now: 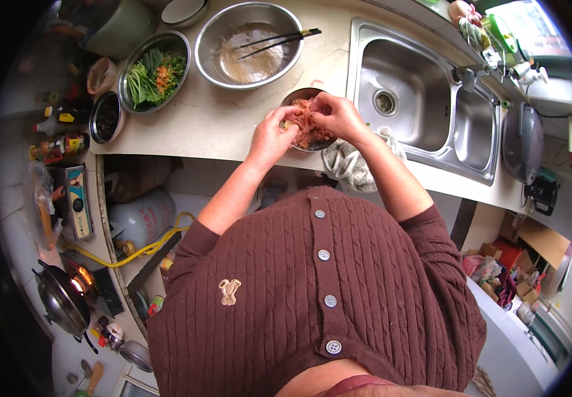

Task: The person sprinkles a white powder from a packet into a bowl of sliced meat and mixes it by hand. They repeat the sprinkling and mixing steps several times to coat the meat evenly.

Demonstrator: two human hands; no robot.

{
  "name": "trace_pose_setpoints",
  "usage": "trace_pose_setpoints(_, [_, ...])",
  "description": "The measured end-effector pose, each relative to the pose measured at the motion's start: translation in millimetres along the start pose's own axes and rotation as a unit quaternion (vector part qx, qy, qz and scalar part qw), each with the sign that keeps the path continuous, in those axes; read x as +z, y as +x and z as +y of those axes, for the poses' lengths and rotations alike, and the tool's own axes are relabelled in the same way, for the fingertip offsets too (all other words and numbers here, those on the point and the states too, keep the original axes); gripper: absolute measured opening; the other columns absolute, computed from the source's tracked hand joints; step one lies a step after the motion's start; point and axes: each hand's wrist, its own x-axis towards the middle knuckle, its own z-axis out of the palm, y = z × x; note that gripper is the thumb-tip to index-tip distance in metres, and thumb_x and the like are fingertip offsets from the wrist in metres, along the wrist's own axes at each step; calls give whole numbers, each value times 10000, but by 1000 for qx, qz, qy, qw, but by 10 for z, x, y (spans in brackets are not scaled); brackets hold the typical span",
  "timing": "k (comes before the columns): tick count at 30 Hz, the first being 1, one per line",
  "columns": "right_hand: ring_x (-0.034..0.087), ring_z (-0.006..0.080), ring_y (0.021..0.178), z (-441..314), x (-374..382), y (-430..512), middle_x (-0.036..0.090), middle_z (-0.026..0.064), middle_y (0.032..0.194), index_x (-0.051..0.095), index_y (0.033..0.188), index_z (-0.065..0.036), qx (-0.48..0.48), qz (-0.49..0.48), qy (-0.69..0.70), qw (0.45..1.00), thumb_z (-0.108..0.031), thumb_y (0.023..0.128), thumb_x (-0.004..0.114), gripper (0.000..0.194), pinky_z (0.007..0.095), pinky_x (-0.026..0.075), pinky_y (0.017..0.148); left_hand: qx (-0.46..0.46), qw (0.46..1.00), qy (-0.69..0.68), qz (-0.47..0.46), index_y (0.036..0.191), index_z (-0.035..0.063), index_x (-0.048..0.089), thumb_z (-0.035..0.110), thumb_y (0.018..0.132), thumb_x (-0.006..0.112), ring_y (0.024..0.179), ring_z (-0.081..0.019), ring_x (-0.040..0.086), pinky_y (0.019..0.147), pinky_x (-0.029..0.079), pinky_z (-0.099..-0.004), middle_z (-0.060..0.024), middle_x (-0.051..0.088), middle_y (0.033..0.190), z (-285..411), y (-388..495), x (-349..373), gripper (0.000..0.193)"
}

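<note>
A small metal bowl (325, 145) of sliced raw meat (311, 130) sits near the front edge of the counter, left of the sink. My left hand (272, 139) is at the bowl's left side, thumb and fingertips pinching a small pale yellow piece (286, 124). From the right, my right hand (341, 117) reaches over the rim, its curled fingertips pinching some of the meat. A patterned cloth (350, 166) hangs over the counter edge beneath my right forearm.
A large metal bowl (206, 67) holds soaking noodles and black chopsticks (281, 42). Left of it are a bowl of cut vegetables (154, 82) and a bowl with dark contents (106, 118). The sink (400, 89) lies right. A lit gas burner (81, 280) and a wok (62, 297) are lower left.
</note>
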Motion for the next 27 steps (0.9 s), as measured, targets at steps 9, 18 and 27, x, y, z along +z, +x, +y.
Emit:
trace_pose_setpoints(9, [678,270,905,36,-13,-20,682,131,1009,659,1048,-58,-66,52,-103,991,-132,775,657,282,361,531,813,103,982,157,19,1278,97,578,71,831,653,966,-229,640,821,526,-318,-137,589,1193,-26,216,95,454])
trace_pose_setpoints(18, [620,103,697,-25,-79,-30,681,49,767,668,886,-12,-42,34,67,996,-178,820,722,187,274,514,668,26,999,-21,-25,1155,80,652,149,876,682,854,-136,645,700,542,-250,-68,589,1104,-53,215,90,288])
trace_pose_setpoints(27, [637,106,769,-319,-150,-158,685,31,842,649,882,-9,-68,56,34,996,-164,855,718,172,268,518,728,58,998,-9,-4,1104,59,655,169,886,677,760,-109,635,680,526,-247,-45,613,1054,158,159,86,244])
